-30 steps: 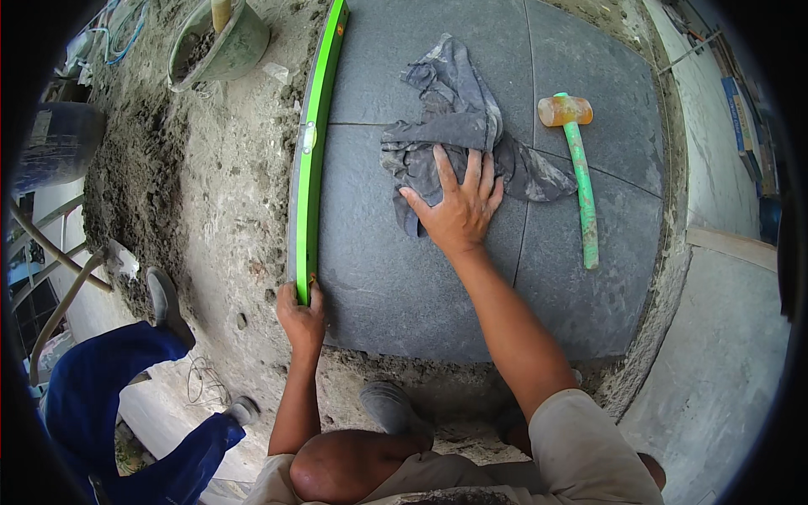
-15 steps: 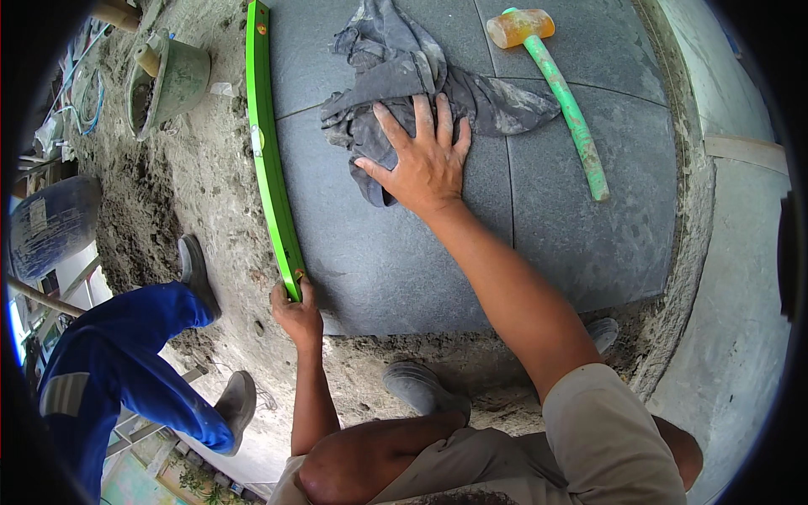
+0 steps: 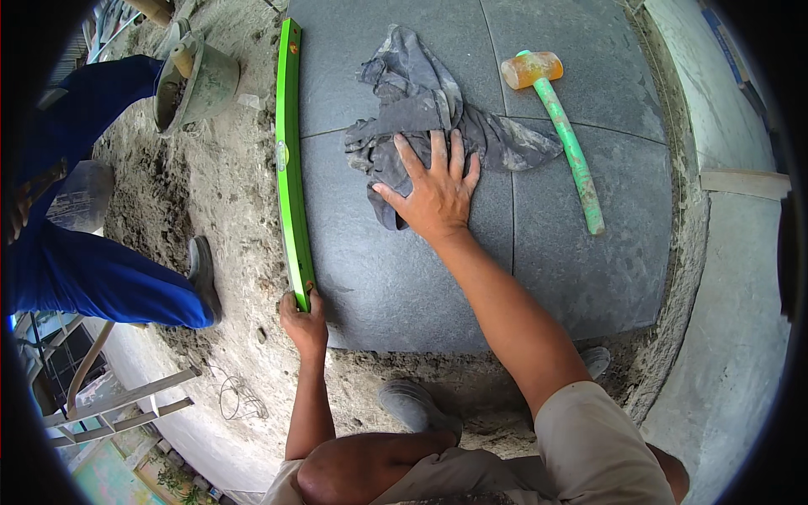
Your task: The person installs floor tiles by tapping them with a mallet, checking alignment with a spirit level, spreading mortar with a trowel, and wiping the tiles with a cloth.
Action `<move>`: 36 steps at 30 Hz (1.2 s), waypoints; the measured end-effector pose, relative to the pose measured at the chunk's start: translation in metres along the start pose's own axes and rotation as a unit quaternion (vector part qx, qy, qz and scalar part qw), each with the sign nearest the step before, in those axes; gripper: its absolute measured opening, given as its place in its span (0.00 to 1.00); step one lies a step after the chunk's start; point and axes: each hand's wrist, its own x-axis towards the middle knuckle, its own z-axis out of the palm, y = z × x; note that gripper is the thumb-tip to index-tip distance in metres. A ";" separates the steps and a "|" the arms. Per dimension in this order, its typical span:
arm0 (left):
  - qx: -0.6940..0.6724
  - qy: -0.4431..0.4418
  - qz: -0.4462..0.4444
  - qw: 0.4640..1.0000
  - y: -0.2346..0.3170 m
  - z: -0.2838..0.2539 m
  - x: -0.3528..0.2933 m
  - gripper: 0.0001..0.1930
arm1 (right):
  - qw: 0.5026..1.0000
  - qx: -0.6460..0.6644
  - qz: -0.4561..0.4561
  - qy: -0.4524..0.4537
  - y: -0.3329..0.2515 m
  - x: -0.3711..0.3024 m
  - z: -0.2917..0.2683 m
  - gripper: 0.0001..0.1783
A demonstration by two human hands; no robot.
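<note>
My left hand (image 3: 304,324) is closed round the near end of a long green spirit level (image 3: 291,185), which runs away from me along the left edge of the dark grey floor tiles (image 3: 396,295). Fingers spread, my right hand (image 3: 439,198) presses flat on a crumpled, dirty grey cloth (image 3: 421,105) lying on the tiles. To the right of the cloth rests a mallet (image 3: 562,126) with an amber head and a green, mortar-stained handle.
A person in blue trousers (image 3: 118,273) stands at the left, beside a mortar-caked bucket (image 3: 206,88). Rough mortar ground (image 3: 236,194) borders the tiles. A ladder (image 3: 126,404) lies at lower left; a low concrete wall (image 3: 741,278) runs along the right.
The person in blue has stepped farther away, one foot now near the bucket. My view has shifted slightly; both my hands keep their places on the level and the cloth.
</note>
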 end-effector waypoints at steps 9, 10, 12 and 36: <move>-0.041 0.017 0.009 0.999 0.012 -0.007 -0.003 0.10 | 0.999 -0.027 0.007 -0.026 -0.002 0.003 -0.008 0.43; -0.054 0.008 -0.017 0.998 0.015 -0.010 -0.009 0.10 | 0.999 -0.028 0.012 -0.042 0.001 0.004 -0.011 0.44; -0.104 0.006 -0.052 0.993 0.017 -0.021 -0.021 0.11 | 0.997 -0.010 0.007 -0.073 0.002 0.006 -0.021 0.45; -0.388 -0.161 -0.352 0.836 -0.059 -0.158 -0.182 0.09 | 0.979 -0.032 0.188 -0.075 0.168 0.077 -0.107 0.28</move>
